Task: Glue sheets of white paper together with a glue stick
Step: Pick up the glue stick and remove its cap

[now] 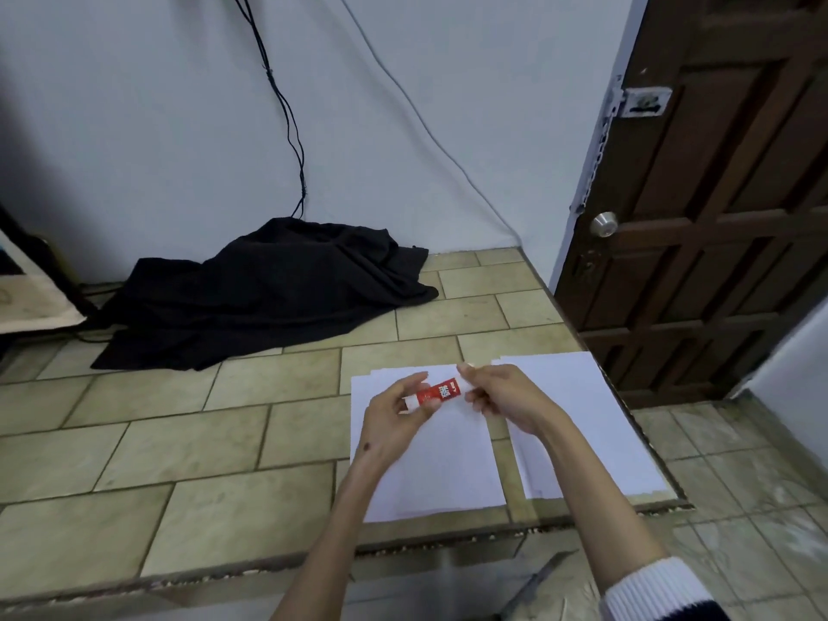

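A red glue stick (437,393) with white ends is held level just right of centre frame, the left hand (394,419) pinching its lower-left end and the right hand (497,396) gripping its upper-right end. Below it two stacks of paper, the left stack (430,468) and right stack (578,419), lie side by side, apart, on a tiled ledge (179,441). A black cloth (269,289) is heaped against the pale wall (134,105) at centre left, and a dark door (717,195) fills the upper right.
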